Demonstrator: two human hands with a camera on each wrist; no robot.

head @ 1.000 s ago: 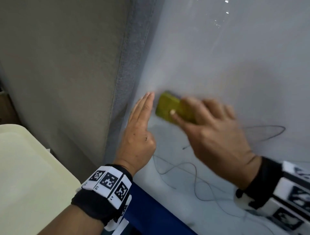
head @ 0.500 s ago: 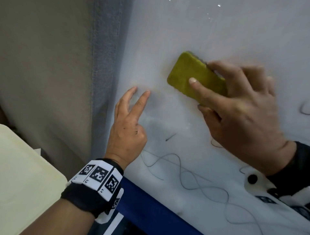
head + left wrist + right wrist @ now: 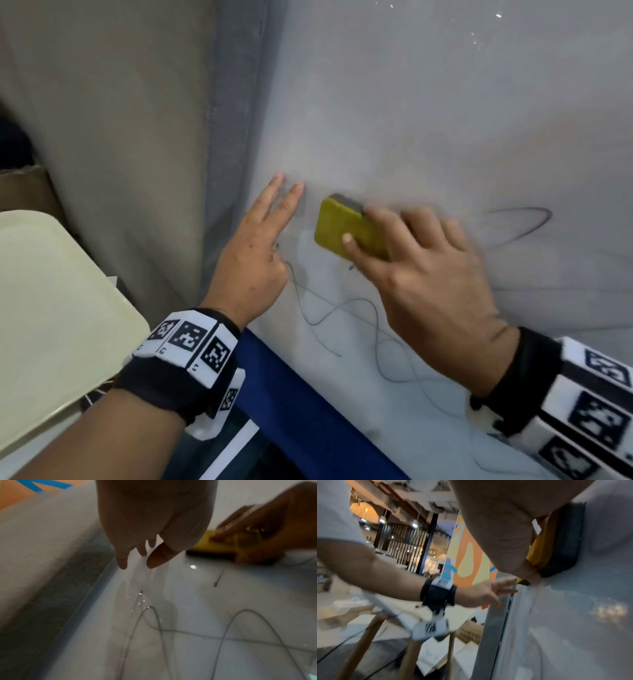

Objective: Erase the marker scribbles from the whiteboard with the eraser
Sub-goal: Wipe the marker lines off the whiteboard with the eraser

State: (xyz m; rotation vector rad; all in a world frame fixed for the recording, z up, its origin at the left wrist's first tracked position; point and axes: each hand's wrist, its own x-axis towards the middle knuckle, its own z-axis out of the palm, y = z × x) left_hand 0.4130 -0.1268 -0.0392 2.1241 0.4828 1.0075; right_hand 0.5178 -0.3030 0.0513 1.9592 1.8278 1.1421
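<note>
The whiteboard (image 3: 428, 109) fills the right of the head view. Thin dark marker scribbles (image 3: 376, 329) loop across its lower part, and one loop (image 3: 527, 222) lies at the right. My right hand (image 3: 421, 274) grips a yellow eraser (image 3: 342, 229) with a dark felt face and presses it flat on the board, thumb on its near side. The eraser (image 3: 211, 547) (image 3: 561, 543) shows in both wrist views. My left hand (image 3: 253, 253) rests on the board just left of the eraser, two fingers straight. Scribbles (image 3: 188, 631) lie below it.
A grey frame strip (image 3: 233, 137) edges the board on the left, with a beige wall (image 3: 120, 137) beyond. A blue band (image 3: 291, 404) runs along the board's bottom edge. A pale yellow tabletop (image 3: 51, 308) lies at the lower left.
The eraser and my right hand have swept up the board and come back down to the left, beside my left hand. The left hand stays on the board near its left edge.
</note>
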